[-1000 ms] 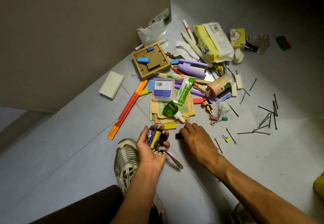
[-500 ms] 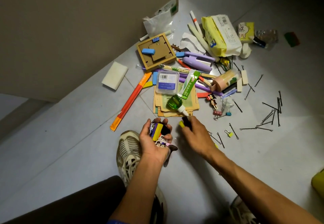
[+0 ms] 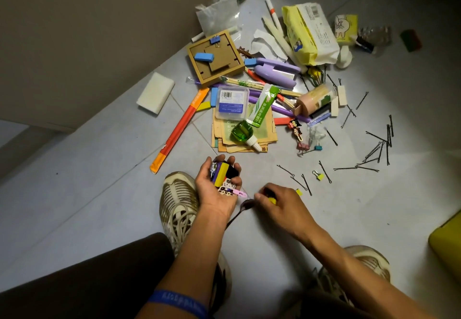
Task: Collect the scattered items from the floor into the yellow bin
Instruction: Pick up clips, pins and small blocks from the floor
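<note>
1. The left hand (image 3: 216,186) is palm up near the middle of the view, its fingers curled round a handful of small pieces (image 3: 223,176): a purple and yellow block, something black, a white cartoon-cat piece and a pink clip
2. The right hand (image 3: 280,202) lies just right of it, knuckles up, fingers curled round a small yellow item (image 3: 272,200) that shows at the fingertips
3. A dark spoon (image 3: 240,211) slants on the floor between the two wrists, its bowl just beside the right thumb; whether either hand touches it, I cannot tell
4. The yellow bin (image 3: 446,240) shows only as a corner at the right edge, well apart from both hands
5. The main heap lies farther off: a green bottle (image 3: 243,132) on tan paper sheets (image 3: 243,129), a clear plastic case (image 3: 231,102), a green sachet (image 3: 265,105), a purple stapler (image 3: 277,71) and a wooden frame (image 3: 215,56)
6. A long orange strip (image 3: 180,127) slants left of the heap, with a white sponge (image 3: 156,92) farther left by the wall
7. A yellow tissue pack (image 3: 310,35) sits at the far side
8. Black hairpins (image 3: 376,151) are strewn over the right floor, and a yellow binder clip (image 3: 318,175) lies near the right hand
9. A white sneaker (image 3: 178,202) stands beside the left hand, and the left forearm wears a blue wristband (image 3: 178,302)
</note>
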Action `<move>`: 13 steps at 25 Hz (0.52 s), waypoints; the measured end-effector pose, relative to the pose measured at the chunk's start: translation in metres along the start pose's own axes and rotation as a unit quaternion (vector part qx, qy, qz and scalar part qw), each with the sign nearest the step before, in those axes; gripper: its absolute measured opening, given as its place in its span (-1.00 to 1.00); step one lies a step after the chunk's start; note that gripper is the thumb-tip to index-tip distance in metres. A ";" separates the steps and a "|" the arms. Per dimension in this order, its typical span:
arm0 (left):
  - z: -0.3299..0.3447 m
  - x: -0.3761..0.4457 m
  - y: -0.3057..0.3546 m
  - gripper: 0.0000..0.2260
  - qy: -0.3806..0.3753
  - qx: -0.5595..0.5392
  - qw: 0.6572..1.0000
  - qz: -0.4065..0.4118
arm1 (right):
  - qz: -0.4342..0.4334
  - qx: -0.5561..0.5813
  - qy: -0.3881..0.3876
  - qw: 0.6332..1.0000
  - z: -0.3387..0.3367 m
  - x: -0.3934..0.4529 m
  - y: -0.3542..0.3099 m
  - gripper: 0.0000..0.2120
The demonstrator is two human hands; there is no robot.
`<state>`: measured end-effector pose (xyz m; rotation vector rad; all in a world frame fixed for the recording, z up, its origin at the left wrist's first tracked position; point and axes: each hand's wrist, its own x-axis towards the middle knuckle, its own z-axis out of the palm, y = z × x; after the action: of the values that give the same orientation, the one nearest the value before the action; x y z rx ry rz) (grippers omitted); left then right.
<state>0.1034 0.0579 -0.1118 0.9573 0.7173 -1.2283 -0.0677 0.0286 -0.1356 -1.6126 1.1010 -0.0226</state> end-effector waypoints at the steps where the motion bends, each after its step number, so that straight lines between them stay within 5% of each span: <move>1: -0.002 0.000 0.004 -0.69 0.007 0.004 1.000 0.010 | -0.089 -0.108 -0.031 0.990 0.003 -0.001 0.000 -0.81; 4: -0.006 -0.002 0.013 -0.70 0.023 0.001 0.999 0.034 | -0.197 -0.304 -0.108 0.926 0.012 0.001 0.000 -0.71; 8: -0.001 -0.007 0.014 -0.69 0.023 0.007 0.999 0.038 | -0.159 -0.435 -0.076 0.883 0.024 0.008 -0.010 -0.86; 10: 0.005 -0.011 0.012 -0.68 0.017 0.014 0.999 0.038 | -0.131 -0.401 -0.078 0.903 0.010 0.009 -0.010 -0.84; 13: 0.023 -0.025 0.002 -0.71 -0.022 0.051 0.998 0.028 | -0.052 -0.122 -0.052 0.990 -0.040 -0.004 -0.013 -0.85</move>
<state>0.0993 0.0483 -0.0789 1.0255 0.5933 -1.2421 -0.0832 0.0001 -0.1081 -1.8664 0.9677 0.1301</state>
